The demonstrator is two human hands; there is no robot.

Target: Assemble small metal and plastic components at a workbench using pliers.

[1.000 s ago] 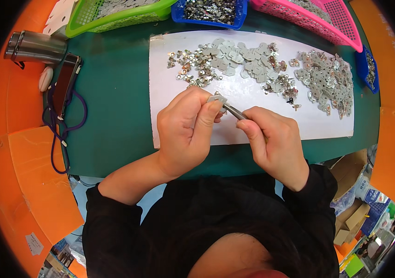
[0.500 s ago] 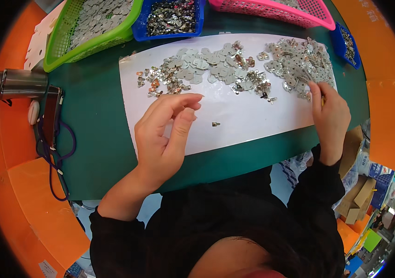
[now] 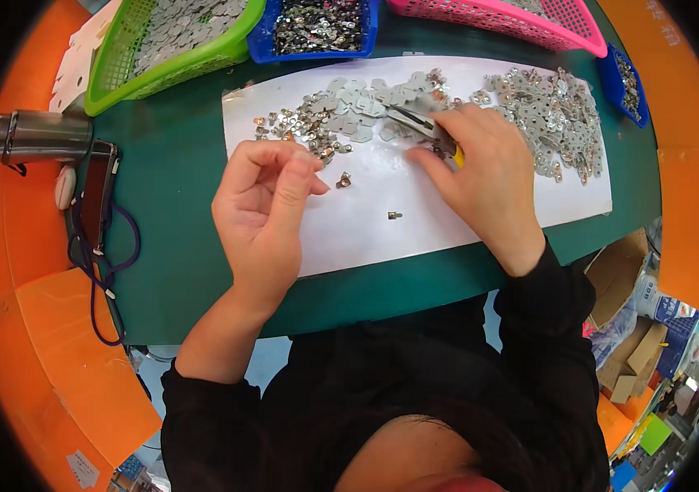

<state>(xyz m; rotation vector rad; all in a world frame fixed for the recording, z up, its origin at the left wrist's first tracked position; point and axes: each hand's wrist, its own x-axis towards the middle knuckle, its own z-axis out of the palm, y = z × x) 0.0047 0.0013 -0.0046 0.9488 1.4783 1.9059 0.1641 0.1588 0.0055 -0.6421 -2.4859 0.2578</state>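
My right hand [image 3: 489,168] is closed around pliers [image 3: 415,120] with metal jaws and a yellow handle. Their jaws point left over flat grey metal plates [image 3: 354,107]. My left hand [image 3: 263,205] is in a pinch at the left of the white sheet [image 3: 349,238]; whatever is between its fingertips cannot be made out. Just right of those fingertips is a small brownish metal fitting [image 3: 344,179]. A single small metal piece [image 3: 395,216] lies nearer me. Small shiny fittings [image 3: 292,125] are heaped beyond my left hand, and a pile of joined metal parts [image 3: 559,119] spreads at the right.
Along the far side stand a green basket [image 3: 177,72] of grey plates, a blue bin [image 3: 314,57] of fittings and a pink basket [image 3: 513,31]. A smaller blue bin [image 3: 624,86] is at far right. A metal cup [image 3: 46,137] and a phone [image 3: 97,197] with a cord sit left.
My right hand has swung left from the right-hand pile to the middle, bringing the pliers over the grey plates. My left hand's fingers have drawn closer together. The view has shifted slightly.
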